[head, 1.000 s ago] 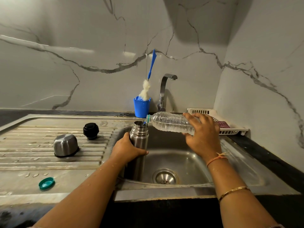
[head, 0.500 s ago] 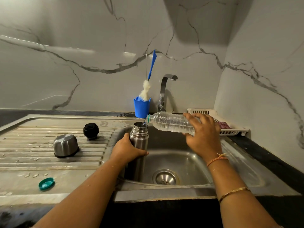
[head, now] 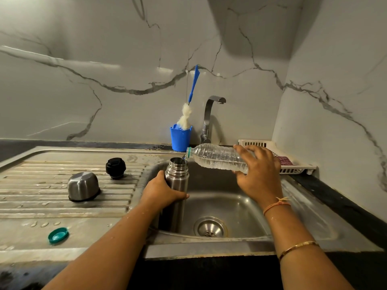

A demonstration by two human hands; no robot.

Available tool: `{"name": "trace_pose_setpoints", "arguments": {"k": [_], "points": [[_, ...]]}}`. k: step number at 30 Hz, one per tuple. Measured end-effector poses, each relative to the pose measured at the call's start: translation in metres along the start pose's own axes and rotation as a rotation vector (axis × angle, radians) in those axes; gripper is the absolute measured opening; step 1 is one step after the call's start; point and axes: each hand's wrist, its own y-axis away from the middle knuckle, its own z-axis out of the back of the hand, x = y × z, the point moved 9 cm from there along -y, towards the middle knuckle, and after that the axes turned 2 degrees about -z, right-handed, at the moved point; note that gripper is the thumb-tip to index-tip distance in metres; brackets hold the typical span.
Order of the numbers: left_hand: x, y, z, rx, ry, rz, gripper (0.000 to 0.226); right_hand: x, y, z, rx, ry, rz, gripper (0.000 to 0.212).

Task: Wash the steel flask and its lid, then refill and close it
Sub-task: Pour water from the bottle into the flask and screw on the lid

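The steel flask [head: 177, 178] stands upright at the left side of the sink basin [head: 226, 206], its mouth uncovered. My left hand [head: 160, 192] grips its body. My right hand [head: 256, 172] holds a clear plastic water bottle [head: 215, 159] tipped almost level, its neck over the flask's mouth, a thin stream of water running in. On the ribbed drainboard [head: 41, 206] lie the flask's steel cup lid [head: 83, 186], upside down, and its black stopper [head: 115, 168].
A green bottle cap [head: 58, 235] lies on the front of the drainboard. A blue cup [head: 180, 140] with a bottle brush stands by the steel tap [head: 210, 116] at the back. A white plastic tray [head: 278, 159] sits right of the sink against the marble wall.
Almost nothing has moved. Both hands keep their grips while the bottle stays tipped over the flask's mouth.
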Motion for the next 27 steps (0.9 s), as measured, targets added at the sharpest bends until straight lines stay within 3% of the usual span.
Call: {"name": "trace_pose_setpoints", "arguments": {"k": [27], "points": [[-0.0033, -0.0018, 0.0020, -0.035, 0.032, -0.041, 0.082, 0.0008, 0.0006, -0.0010, -0.034, 0.016, 0.039, 0.071]]}}
